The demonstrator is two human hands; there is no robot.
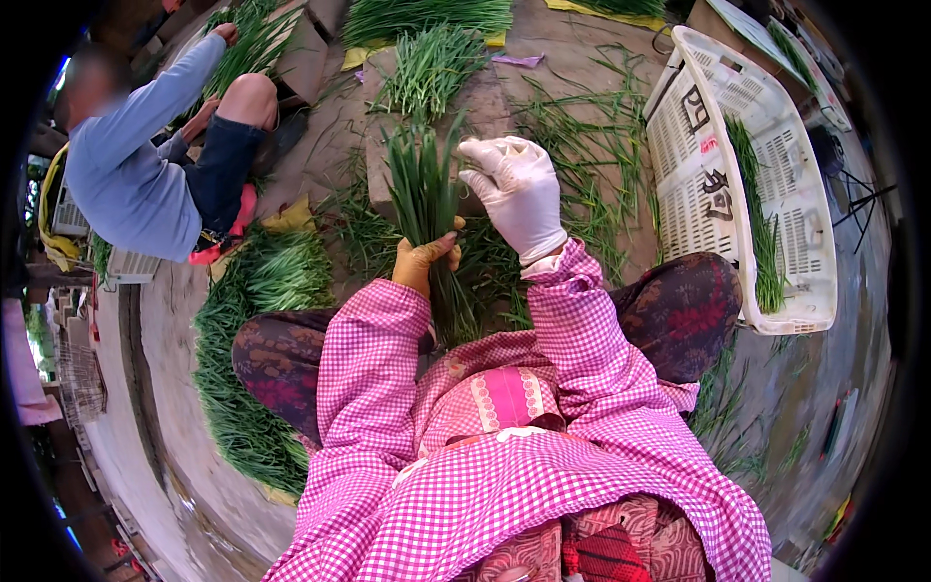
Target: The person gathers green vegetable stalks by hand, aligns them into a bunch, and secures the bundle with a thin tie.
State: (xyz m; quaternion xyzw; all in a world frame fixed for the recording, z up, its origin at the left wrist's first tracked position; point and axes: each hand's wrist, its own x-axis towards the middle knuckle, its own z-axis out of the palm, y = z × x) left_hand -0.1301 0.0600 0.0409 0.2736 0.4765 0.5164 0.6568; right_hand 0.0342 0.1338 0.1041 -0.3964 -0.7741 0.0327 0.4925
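My left hand [417, 266], in a yellowish glove, is wrapped round a bunch of garlic chives [423, 189]. The bunch stands roughly lengthwise in front of my lap, its long green leaves reaching above and below the fist. Just right of its upper part is my right hand [519, 197] in a white glove. Its fingers are bent, with a gap between them and the thumb, and nothing shows in them. Beyond the bunch, a pile of loose chives [433, 70] lies on a low block [383, 175].
A large white plastic crate [722, 184] with some chives inside stands at my right. Another heap of chives [242, 359] lies by my left knee. Loose leaves [596, 175] litter the ground. At the far left, a seated person [145, 165] handles greens.
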